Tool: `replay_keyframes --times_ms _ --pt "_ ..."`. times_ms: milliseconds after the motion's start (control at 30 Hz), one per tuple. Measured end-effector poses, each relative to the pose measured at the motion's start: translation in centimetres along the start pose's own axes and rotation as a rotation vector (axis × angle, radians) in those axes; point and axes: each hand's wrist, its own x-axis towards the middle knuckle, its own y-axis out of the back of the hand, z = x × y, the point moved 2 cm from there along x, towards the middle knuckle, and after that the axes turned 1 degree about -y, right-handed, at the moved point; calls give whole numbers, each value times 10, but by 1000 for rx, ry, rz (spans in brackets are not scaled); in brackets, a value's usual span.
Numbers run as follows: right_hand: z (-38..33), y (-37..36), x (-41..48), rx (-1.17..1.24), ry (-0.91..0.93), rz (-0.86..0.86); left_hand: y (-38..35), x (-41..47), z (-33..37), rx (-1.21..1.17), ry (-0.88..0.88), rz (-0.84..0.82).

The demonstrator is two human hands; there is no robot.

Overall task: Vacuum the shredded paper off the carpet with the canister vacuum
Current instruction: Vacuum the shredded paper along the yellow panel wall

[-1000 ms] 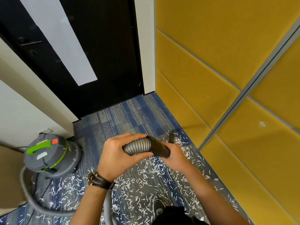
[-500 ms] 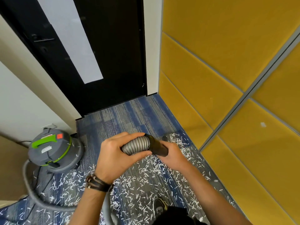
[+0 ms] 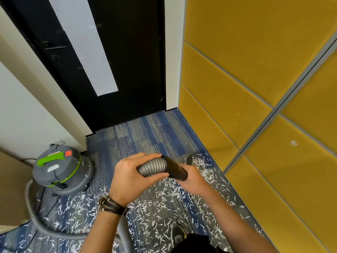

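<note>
White shredded paper (image 3: 160, 203) lies scattered over the blue and grey carpet (image 3: 138, 136). The grey canister vacuum (image 3: 60, 168) with a green handle stands at the left by the wall. Its grey ribbed hose (image 3: 153, 167) loops along the floor and rises to my hands. My left hand (image 3: 129, 178) grips the ribbed hose end. My right hand (image 3: 193, 178) holds the black wand (image 3: 175, 168) joined to it. The wand's nozzle tip (image 3: 189, 159) shows just beyond my right hand, near the paper by the yellow wall.
A black door (image 3: 109, 61) closes the corridor ahead. Yellow padded wall panels (image 3: 255, 106) run along the right. A white wall (image 3: 27, 115) with a socket stands behind the vacuum. My shoe (image 3: 177, 234) is on the carpet below my hands.
The view has tilted up a little, so hands and vacuum sit slightly lower-left to higher in frame. Both hands keep the same hold on hose and wand.
</note>
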Motion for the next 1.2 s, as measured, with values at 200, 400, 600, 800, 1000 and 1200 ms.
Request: replay_keyframes --times_ms 200,400,600,800,1000,1200 --pt "-15 -11 -7 16 23 39 18 -7 4 10 -9 39" --pt "-16 -16 -15 29 23 45 21 -17 13 20 -20 29" --pt "-30 -37 -24 42 44 24 39 -35 9 43 -13 47" --pt "-36 -40 -30 52 39 40 43 -47 11 -2 -5 80" --pt "-25 -34 -35 -14 -2 71 27 -51 2 -13 38 38" --pt "-18 -39 -42 -14 -41 16 24 -55 0 -41 14 20"
